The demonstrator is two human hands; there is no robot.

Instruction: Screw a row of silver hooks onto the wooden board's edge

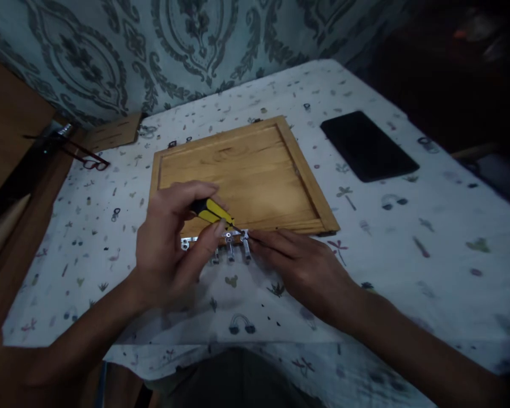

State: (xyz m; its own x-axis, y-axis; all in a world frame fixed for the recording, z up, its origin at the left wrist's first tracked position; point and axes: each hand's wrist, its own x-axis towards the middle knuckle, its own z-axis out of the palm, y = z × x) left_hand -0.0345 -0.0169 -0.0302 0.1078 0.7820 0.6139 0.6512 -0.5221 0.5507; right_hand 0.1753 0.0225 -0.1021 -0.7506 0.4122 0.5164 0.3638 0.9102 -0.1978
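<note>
My left hand (170, 243) is closed around a small screwdriver (211, 211) with a yellow and black handle, its tip pointing down at a metal rack of hooks (229, 245). The rack lies along the near edge of a shallow wooden tray-like board (242, 170) on the table. My right hand (301, 266) rests flat beside the rack, fingertips pressed against its right end, holding it in place.
A black phone (368, 145) lies on the patterned tablecloth (408, 238) to the right of the board. Red-framed glasses (94, 164) sit at the table's left edge near a small wooden piece (113, 133). A patterned wall rises behind.
</note>
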